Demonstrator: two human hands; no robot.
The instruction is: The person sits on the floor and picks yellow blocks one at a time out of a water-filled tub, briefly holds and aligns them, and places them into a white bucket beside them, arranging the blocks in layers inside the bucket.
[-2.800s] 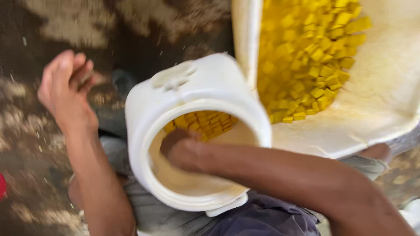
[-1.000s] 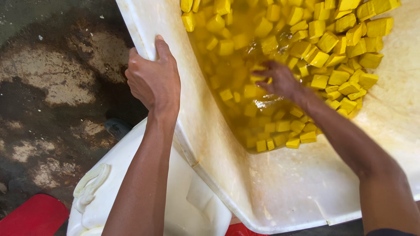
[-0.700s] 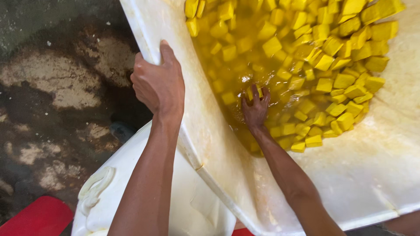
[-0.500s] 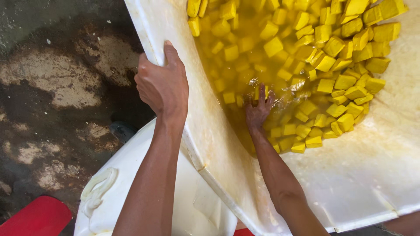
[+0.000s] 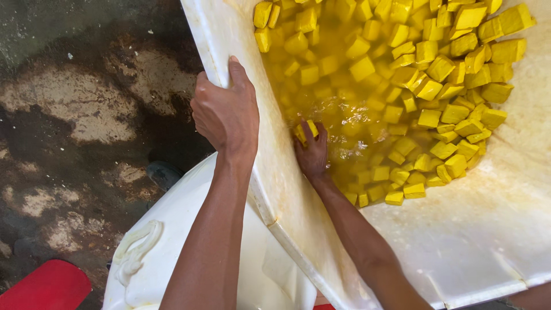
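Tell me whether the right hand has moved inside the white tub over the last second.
Yes: the right hand moved toward the tub wall gripped by the left hand.

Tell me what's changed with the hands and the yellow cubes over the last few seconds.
The left hand rose from open air to clamp the big tub's rim. The right hand left the white jug, reached into the tub's yellow liquid and closed around yellow cubes. The jug, earlier mouth-up in the lap, now sits lower beneath the tub. For the last second the left hand's grip is unchanged.
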